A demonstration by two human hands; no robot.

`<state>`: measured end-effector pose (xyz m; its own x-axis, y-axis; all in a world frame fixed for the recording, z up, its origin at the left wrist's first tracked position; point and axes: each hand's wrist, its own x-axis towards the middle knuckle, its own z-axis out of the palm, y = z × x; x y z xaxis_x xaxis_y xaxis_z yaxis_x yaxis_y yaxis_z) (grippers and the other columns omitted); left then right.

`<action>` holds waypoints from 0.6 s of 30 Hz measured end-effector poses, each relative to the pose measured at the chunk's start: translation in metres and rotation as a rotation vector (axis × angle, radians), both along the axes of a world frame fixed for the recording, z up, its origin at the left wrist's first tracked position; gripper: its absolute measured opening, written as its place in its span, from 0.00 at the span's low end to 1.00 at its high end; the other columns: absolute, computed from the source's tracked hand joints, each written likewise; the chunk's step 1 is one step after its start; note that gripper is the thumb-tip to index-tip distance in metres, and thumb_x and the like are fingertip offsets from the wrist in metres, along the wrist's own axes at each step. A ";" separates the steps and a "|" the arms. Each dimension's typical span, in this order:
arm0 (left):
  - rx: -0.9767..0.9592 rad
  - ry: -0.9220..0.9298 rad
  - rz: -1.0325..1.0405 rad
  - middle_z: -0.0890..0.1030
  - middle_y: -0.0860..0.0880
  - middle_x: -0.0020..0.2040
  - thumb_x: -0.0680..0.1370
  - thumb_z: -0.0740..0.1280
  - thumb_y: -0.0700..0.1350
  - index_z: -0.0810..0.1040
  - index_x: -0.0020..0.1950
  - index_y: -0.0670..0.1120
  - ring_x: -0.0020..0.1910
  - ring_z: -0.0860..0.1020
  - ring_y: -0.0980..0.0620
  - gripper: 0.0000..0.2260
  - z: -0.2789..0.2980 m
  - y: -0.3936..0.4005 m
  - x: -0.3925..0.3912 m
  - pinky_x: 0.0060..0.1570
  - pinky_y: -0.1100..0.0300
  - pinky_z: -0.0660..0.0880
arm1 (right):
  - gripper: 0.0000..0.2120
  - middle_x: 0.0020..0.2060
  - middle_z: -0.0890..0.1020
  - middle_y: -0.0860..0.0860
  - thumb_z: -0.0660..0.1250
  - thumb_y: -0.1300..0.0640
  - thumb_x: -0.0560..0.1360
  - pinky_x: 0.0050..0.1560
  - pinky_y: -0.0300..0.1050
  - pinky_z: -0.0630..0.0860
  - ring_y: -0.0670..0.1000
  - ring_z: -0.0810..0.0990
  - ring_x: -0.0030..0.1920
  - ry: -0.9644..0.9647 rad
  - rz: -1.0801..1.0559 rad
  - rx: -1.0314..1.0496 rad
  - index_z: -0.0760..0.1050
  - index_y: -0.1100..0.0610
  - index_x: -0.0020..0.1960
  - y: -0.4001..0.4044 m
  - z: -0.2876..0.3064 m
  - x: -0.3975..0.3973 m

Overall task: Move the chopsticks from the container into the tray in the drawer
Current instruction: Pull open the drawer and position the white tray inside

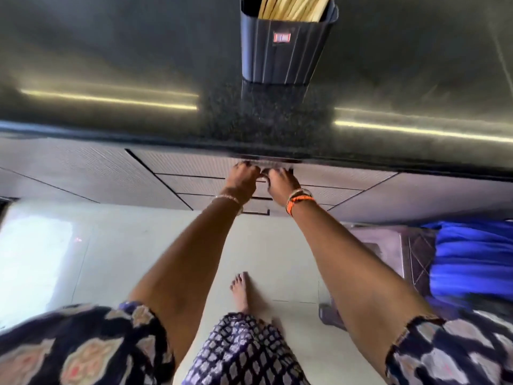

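Note:
A dark ribbed container [283, 48] stands on the black countertop [138, 65] at the top middle, packed with pale wooden chopsticks [291, 8]. Just below the counter's front edge is the top drawer [188, 162] of a grey drawer stack, and it looks closed. My left hand [244, 176] and my right hand [279, 180] are side by side at the drawer's handle under the counter lip, fingers curled around it. The tray inside the drawer is hidden.
Two more drawer fronts [200, 184] sit below the top one, flanked by grey cabinet doors. A pale tiled floor [125, 259] lies beneath, with my bare foot [244, 293] on it. A dark stool with blue cloth [472, 259] stands at the right.

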<state>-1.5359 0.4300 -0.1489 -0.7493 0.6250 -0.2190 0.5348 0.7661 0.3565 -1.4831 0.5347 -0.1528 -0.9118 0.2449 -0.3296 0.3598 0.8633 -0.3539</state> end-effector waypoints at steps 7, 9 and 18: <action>0.016 -0.023 0.113 0.81 0.36 0.53 0.77 0.62 0.39 0.80 0.52 0.38 0.55 0.78 0.37 0.09 -0.010 -0.003 0.018 0.55 0.49 0.74 | 0.12 0.55 0.77 0.65 0.60 0.66 0.76 0.54 0.54 0.74 0.66 0.76 0.55 0.081 -0.074 -0.029 0.74 0.63 0.58 -0.011 -0.008 0.022; 0.009 -0.023 0.128 0.81 0.36 0.53 0.78 0.62 0.40 0.80 0.54 0.38 0.55 0.77 0.37 0.10 -0.010 -0.007 0.026 0.56 0.49 0.75 | 0.12 0.55 0.76 0.65 0.59 0.66 0.76 0.55 0.55 0.73 0.66 0.75 0.56 0.071 -0.079 -0.027 0.73 0.64 0.58 -0.016 -0.008 0.029; 0.009 -0.070 0.119 0.81 0.38 0.54 0.77 0.60 0.35 0.79 0.55 0.40 0.54 0.79 0.38 0.11 0.016 -0.038 0.091 0.54 0.47 0.77 | 0.13 0.53 0.80 0.64 0.56 0.70 0.75 0.54 0.53 0.74 0.64 0.78 0.55 0.102 0.001 -0.030 0.76 0.66 0.55 -0.052 0.019 0.093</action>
